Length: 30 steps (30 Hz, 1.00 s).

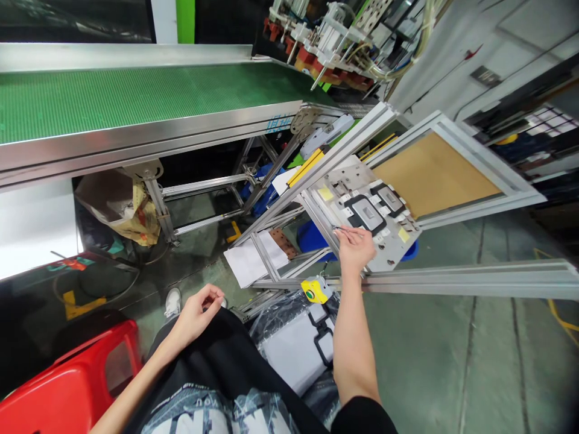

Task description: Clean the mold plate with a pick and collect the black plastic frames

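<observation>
My right hand (356,247) reaches forward to a grey metal fixture plate (357,181) that carries two black-framed parts (365,213). Its fingers are pinched on a thin tool, likely tweezers (340,228), with the tip at the plate's near edge beside the left black frame. My left hand (199,313) rests loosely curled over my lap above dark clothing; nothing is visible inside it. A plastic bag (289,343) with more black-framed parts lies on my lap between my arms.
A green conveyor belt (113,99) runs across the upper left. Aluminium frame rails (452,280) surround the fixture, with a brown board (434,175) to its right. A red stool (67,386) stands at lower left. A yellow button box (315,290) hangs below the fixture.
</observation>
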Tool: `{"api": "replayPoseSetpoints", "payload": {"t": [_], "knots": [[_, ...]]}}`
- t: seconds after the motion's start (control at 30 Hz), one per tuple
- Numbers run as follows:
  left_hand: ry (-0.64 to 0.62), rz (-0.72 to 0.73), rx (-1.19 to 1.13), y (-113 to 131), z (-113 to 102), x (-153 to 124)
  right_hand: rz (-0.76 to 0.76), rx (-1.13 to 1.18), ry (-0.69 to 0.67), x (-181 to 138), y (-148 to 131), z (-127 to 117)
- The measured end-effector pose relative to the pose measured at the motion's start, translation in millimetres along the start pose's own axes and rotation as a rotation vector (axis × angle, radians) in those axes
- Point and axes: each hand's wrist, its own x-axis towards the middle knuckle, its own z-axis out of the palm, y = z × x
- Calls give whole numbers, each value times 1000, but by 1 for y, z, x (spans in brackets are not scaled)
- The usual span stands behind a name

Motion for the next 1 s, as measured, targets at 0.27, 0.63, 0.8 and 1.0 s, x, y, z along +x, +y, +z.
{"api": "replayPoseSetpoints", "payload": {"t": [0.27, 0.63, 0.8, 1.0], "knots": [[-15, 4, -14, -1, 0, -2, -41, 16, 100, 3, -9, 1], [62, 10, -106, -3, -1, -9, 6, 228, -65, -41, -63, 112], [243, -33, -186, -16, -31, -20, 185, 381, -396, -155, -78, 246], [550, -119, -309, -46, -71, -56, 303, 464, -884, -301, -108, 385]]}}
